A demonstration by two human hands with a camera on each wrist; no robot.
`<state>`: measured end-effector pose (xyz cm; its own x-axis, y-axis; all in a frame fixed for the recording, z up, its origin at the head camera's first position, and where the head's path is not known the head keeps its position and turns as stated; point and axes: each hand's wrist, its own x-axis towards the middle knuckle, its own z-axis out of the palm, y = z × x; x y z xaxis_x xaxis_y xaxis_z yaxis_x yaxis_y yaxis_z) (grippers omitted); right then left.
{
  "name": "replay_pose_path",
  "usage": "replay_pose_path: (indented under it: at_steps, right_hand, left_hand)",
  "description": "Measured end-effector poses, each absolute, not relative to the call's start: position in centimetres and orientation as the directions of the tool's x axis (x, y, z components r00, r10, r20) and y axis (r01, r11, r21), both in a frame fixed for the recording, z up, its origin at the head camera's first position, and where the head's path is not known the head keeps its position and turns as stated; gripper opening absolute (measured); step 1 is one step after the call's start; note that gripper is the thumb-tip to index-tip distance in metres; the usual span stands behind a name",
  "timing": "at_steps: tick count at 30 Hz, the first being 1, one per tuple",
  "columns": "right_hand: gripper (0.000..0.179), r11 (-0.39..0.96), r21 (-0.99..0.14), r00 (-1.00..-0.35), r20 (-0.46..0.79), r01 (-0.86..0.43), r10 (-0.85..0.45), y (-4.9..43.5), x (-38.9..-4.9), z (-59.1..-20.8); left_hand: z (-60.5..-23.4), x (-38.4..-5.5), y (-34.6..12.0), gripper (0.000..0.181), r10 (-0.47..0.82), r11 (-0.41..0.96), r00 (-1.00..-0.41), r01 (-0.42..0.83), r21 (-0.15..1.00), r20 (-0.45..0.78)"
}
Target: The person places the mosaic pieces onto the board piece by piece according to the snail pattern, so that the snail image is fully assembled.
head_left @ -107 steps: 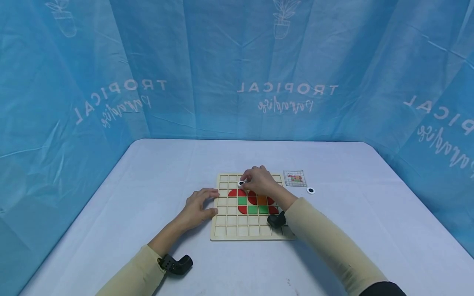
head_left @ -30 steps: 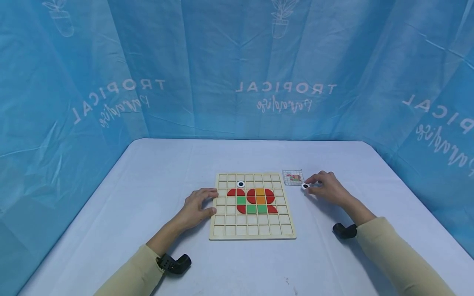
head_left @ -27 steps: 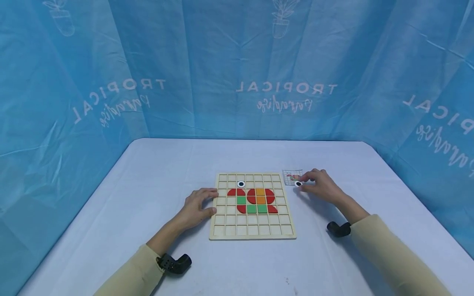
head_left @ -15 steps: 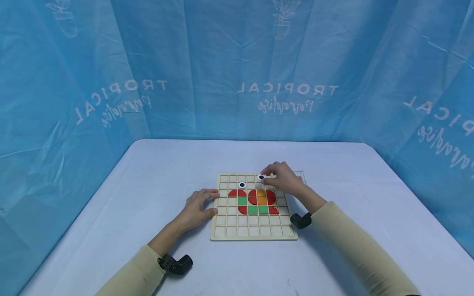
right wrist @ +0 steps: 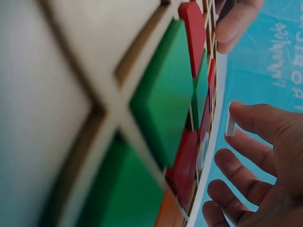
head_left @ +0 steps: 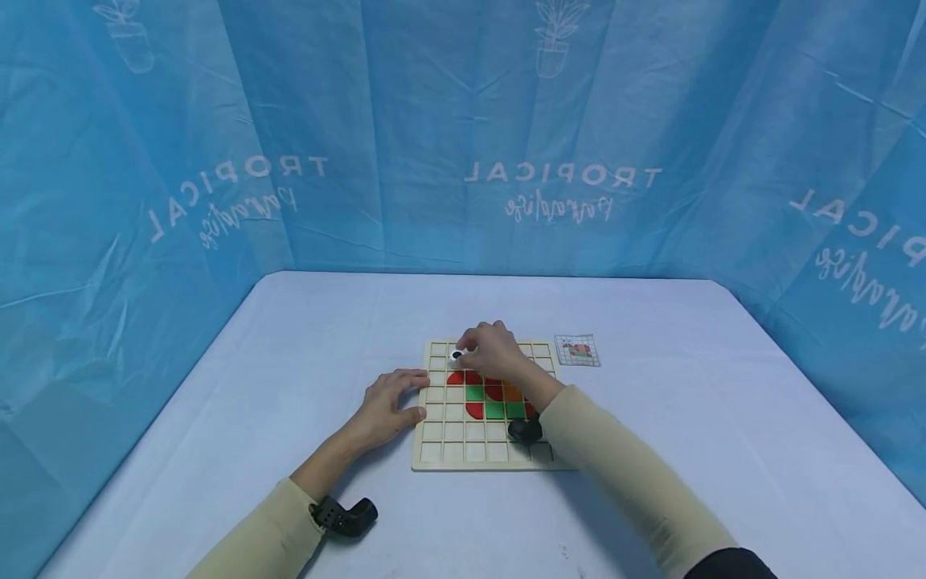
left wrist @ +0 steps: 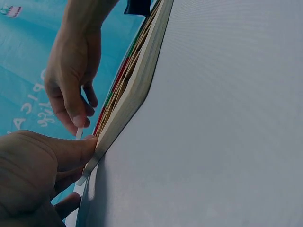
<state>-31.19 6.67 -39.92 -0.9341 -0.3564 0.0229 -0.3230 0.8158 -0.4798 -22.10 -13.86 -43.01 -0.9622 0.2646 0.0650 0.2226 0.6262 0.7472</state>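
Note:
My right hand [head_left: 495, 351] pinches a white disc with a black dot, an eye piece [head_left: 456, 355], between thumb and forefinger over the upper left of the wooden grid board [head_left: 453, 454]. In the right wrist view the eye piece [right wrist: 230, 120] appears edge-on at the fingertips. My left hand [head_left: 388, 406] rests at the board's left edge, thumb and fingers spread apart along it. Red half-round pieces [head_left: 456, 378], green squares [head_left: 495, 411] and an orange piece [head_left: 513, 393] lie in the grid, partly covered by my right arm. A second eye piece is hidden behind that hand in the head view.
A small pattern card [head_left: 577, 351] lies just right of the board's upper corner. White cloth [head_left: 347, 322] covers the table, and blue printed curtains [head_left: 405, 121] stand around its back and sides.
After setting one eye piece on the board, my right hand picked up another beside the card and carried it left over the board's top rows. The left hand keeps its place.

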Motion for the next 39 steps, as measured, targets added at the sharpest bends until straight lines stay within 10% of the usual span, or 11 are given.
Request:
replay_pose_path:
  at_steps: [39]
  right_hand:
    - [0.029,0.754,-0.561,-0.928,0.078,-0.343,-0.364,11.1,-29.1,-38.5]
  left_hand:
    - [-42.7,-22.0,-13.6,0.045,0.255,0.663,-0.965,0.220,0.715,0.061]
